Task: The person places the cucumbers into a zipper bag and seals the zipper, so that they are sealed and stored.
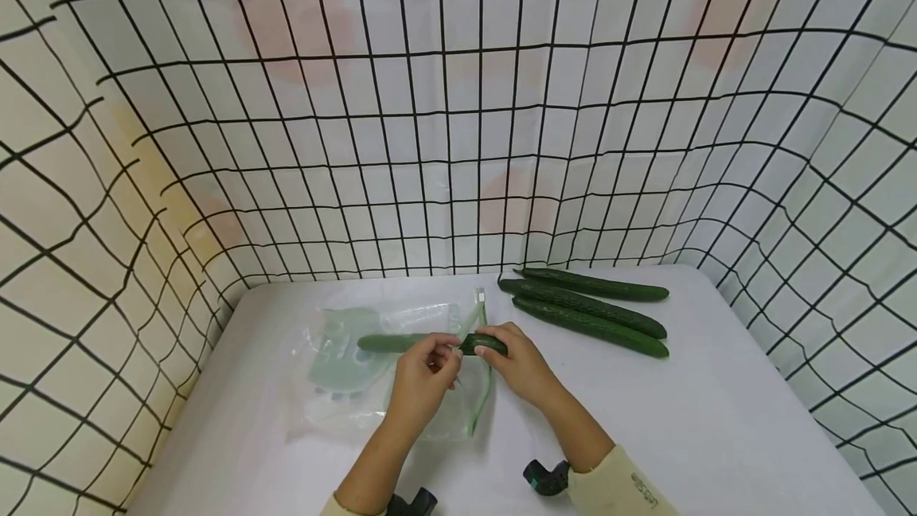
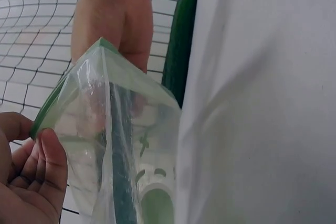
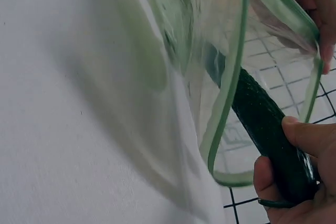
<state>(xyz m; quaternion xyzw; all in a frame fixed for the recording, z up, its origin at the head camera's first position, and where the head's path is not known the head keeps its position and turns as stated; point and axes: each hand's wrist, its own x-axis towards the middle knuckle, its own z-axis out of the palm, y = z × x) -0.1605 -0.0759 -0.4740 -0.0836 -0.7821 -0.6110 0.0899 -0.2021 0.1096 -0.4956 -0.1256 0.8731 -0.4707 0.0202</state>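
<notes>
Dark green, long and bumpy, one cucumber [image 3: 268, 129] is partly inside a floppy, see-through plastic bag [image 1: 444, 420]. In the head view, its inside end points to 9 o'clock and its outside end to 3 o'clock. The bare right hand [image 1: 519, 365] holds that outside end, with the thumb on one side and bent fingers on the other. The bare left hand [image 1: 419, 381] pinches the bag's thin green plastic rim [image 3: 286, 3] between thumb and finger, and its other fingers are curled in. The bag's mouth is open toward 3 o'clock, and the cucumber goes through it. A pale green picture [image 1: 347, 357] is printed on the bag, at about 10 o'clock from the left hand.

Three more long, dark green cucumbers [image 1: 587, 309] lie side by side at about 2 o'clock from the right hand. Everything lies on a smooth white table [image 1: 716, 436]. At 12 o'clock stands a wall of black wire squares [image 1: 481, 50]. A cream cloth sleeve [image 1: 616, 484] shows at 4 o'clock.
</notes>
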